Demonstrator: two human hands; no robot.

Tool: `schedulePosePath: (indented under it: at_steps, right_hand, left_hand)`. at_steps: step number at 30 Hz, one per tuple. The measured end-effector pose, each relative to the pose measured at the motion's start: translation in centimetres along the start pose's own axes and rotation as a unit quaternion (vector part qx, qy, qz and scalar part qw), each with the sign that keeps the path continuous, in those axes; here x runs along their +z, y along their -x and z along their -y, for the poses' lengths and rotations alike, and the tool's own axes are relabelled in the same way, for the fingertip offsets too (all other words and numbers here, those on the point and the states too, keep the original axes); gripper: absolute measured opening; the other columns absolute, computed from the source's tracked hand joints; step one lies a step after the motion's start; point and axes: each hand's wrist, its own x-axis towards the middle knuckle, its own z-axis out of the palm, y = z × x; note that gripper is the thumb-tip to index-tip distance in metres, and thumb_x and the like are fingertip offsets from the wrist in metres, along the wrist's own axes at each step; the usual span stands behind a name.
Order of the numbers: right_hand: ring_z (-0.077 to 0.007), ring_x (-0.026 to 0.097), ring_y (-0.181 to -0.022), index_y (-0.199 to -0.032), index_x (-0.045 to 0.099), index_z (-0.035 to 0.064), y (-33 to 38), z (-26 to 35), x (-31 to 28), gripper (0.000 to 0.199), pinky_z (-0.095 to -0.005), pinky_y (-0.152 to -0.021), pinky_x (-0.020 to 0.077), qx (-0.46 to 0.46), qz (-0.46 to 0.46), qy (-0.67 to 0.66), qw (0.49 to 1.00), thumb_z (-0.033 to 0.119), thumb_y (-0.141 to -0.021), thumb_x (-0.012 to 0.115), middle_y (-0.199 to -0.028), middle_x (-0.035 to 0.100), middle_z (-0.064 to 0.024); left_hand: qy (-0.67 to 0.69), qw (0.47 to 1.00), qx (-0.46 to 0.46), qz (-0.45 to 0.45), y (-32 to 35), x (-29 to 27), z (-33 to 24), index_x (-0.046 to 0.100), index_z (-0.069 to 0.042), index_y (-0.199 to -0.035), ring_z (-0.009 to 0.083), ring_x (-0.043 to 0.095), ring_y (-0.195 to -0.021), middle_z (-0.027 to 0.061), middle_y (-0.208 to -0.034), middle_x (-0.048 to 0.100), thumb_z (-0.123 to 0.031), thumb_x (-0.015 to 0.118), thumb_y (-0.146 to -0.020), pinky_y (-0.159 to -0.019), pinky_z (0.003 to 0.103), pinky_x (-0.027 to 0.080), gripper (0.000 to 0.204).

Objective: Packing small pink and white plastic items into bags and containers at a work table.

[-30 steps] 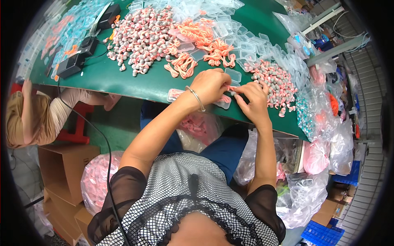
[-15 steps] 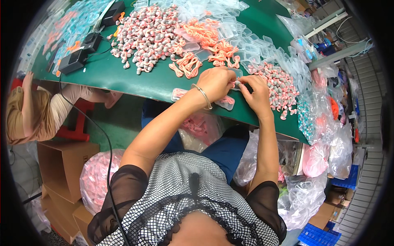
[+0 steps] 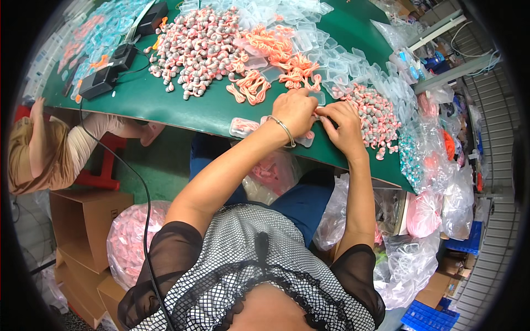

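My left hand [image 3: 296, 114], with a bracelet at its wrist, is closed over the table's near edge. Beside it, my right hand [image 3: 343, 122] pinches a small pinkish piece [image 3: 316, 112], apparently an earplug; fingers mostly cover it. What the left fingers grip is hidden. A clear plastic case [image 3: 305, 140] with peach cord lies partly under my left hand. Another filled case [image 3: 243, 127] rests left of my wrist. Beyond my hands are bundled peach cords [image 3: 254, 87]. Pink-and-grey earplugs lie in a smaller pile [image 3: 372, 110] at right and a larger pile [image 3: 199, 49] at left.
Many clear cases [image 3: 342, 63] spread over the green table [image 3: 182, 113]. Black boxes [image 3: 99, 83] with cables stand at left. Another person's arm [image 3: 37, 138] shows at far left. Plastic bags [image 3: 422, 212] crowd the right; cardboard boxes [image 3: 83, 226] stand at lower left.
My left hand has shifted slightly right and nearer, covering more of the near case. The grey-and-pink piece between my fingers is now more hidden.
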Motion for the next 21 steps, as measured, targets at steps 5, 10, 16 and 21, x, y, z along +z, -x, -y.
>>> schedulePosePath:
  at_steps: [5,10,16,21]
  right_hand:
    - [-0.0236,0.062,-0.092,-0.091,0.072,0.0100,0.2,-0.1,0.3,0.013,-0.0391,-0.084,0.0421,0.025,-0.008,-0.013,1.000,0.008,-0.078,0.073,-0.089,0.068,-0.0029]
    - [-0.0236,0.061,-0.092,-0.090,0.072,0.0105,-0.2,-0.2,0.1,0.012,-0.0397,-0.086,0.0412,0.021,0.019,-0.001,1.000,0.009,-0.078,0.073,-0.088,0.067,-0.0022]
    - [-0.0237,0.061,-0.091,-0.088,0.071,0.0100,-0.5,0.1,0.0,0.011,-0.0399,-0.086,0.0408,0.043,0.040,-0.030,0.998,0.010,-0.078,0.073,-0.088,0.067,-0.0026]
    - [-0.0248,0.060,-0.095,-0.092,0.071,0.0098,-0.2,-0.6,0.4,0.012,-0.0423,-0.087,0.0413,0.106,0.026,-0.041,0.993,0.011,-0.080,0.072,-0.090,0.067,-0.0044]
  left_hand:
    - [0.021,1.000,-0.004,-0.003,0.2,-0.2,0.1,0.069,-0.008,-0.099,0.0323,0.063,-0.097,0.0119,-0.096,0.063,-0.017,0.072,-0.075,-0.082,0.044,0.052,0.026]
    - [-0.023,0.999,0.021,0.031,0.0,0.1,0.8,0.070,-0.010,-0.103,0.0320,0.063,-0.099,0.0124,-0.102,0.062,-0.019,0.072,-0.076,-0.083,0.043,0.052,0.028]
    - [0.003,0.997,0.009,0.075,-0.1,-0.7,1.0,0.071,-0.010,-0.105,0.0320,0.063,-0.101,0.0119,-0.102,0.062,-0.022,0.074,-0.077,-0.084,0.043,0.051,0.030]
    - [0.010,0.997,0.004,0.070,0.2,-0.8,1.2,0.071,-0.010,-0.105,0.0320,0.063,-0.099,0.0120,-0.102,0.062,-0.020,0.073,-0.077,-0.085,0.042,0.051,0.030]
